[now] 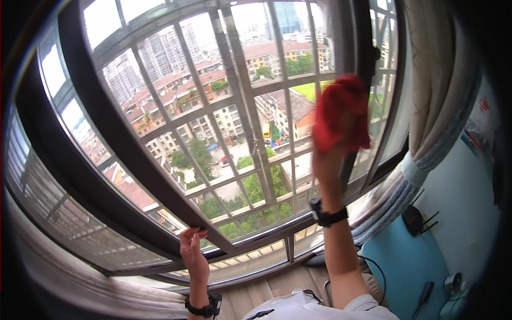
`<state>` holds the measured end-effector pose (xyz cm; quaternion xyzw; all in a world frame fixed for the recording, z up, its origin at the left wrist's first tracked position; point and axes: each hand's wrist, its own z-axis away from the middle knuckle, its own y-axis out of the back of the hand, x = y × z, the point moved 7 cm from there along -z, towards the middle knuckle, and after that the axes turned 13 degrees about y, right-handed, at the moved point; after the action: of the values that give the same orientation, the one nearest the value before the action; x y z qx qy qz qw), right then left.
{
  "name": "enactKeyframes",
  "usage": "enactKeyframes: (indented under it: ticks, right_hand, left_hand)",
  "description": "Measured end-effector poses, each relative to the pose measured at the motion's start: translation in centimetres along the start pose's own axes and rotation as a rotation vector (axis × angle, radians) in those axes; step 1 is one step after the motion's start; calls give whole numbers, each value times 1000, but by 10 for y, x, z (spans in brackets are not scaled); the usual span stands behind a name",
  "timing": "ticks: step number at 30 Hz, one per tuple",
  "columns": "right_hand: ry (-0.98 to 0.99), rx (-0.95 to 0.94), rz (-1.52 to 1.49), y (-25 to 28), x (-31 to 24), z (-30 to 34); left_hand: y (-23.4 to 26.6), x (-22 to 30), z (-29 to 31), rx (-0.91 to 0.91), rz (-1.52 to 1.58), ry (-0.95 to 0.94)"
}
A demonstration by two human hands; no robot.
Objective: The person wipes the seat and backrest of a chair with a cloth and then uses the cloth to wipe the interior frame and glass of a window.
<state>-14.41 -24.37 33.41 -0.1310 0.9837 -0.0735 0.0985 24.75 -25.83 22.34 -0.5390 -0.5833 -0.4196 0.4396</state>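
Note:
A red cloth point(342, 113) is in my right hand point(329, 154), raised at the right side of the window and slightly blurred. The cloth covers most of that hand's fingers. It overlaps the dark upright of the window frame point(358, 48) and the glass beside it; whether it touches the pane I cannot tell. Low at the left, my left hand point(193, 249) has its fingers curled round the bottom corner of a dark window sash point(160, 200), which stands at an angle. Each wrist wears a black band with a small device.
Metal security bars point(234, 101) stand outside the glass, with buildings and trees far below. A tied-back curtain point(434, 101) hangs at the right, another curtain point(64, 266) at the lower left. A blue table point(400, 266) holds a black router point(413, 220). Wooden flooring point(250, 298) shows below.

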Motion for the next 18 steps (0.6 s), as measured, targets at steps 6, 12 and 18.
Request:
enactKeyframes:
  ticks: [6,12,18]
  right_hand:
    - [-341,171,98,9,17,-1]
    - [-92,-127,185,-55,-134,-3]
    - [155,-477,-408,-68,-238,54]
  left_hand:
    - [3,-6,-6,-105,93,39]
    - [11,-7,-7,-132,24,37]
    - [2,-15,0,-131,85,29]
